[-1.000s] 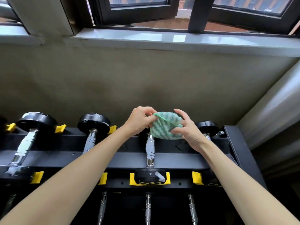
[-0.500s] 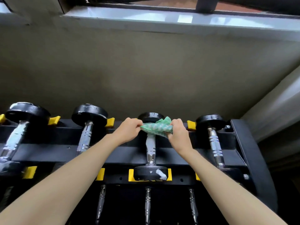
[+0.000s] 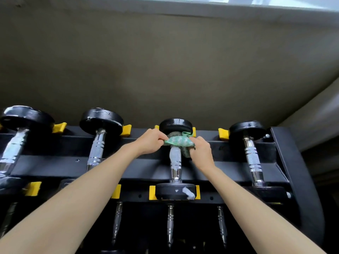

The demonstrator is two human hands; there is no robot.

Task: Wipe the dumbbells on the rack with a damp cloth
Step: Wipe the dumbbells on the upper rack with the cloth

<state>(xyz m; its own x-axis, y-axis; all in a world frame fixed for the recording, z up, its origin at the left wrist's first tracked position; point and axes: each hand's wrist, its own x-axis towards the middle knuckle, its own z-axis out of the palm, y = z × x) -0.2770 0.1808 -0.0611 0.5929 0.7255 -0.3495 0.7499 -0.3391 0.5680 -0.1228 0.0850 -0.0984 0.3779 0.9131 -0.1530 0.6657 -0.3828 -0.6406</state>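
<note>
both hands, left hand [image 3: 149,143] and right hand [image 3: 200,153], pinch a crumpled green-and-white striped cloth [image 3: 178,141] wrapped round the chrome handle of a black-ended dumbbell [image 3: 175,162], white smears on it.

Dim daylight from the bright sill [image 3: 238,2] above, glints on chrome handles, soft wide-angle bending at edges.

Readable text: none.
Near head of the third dumbbell from the left [image 3: 170,192]: a small pale mark on its black face, too small to read.
Far head of the second dumbbell from the left [image 3: 101,116]: pale streaks, not legible as letters or numbers.
</note>
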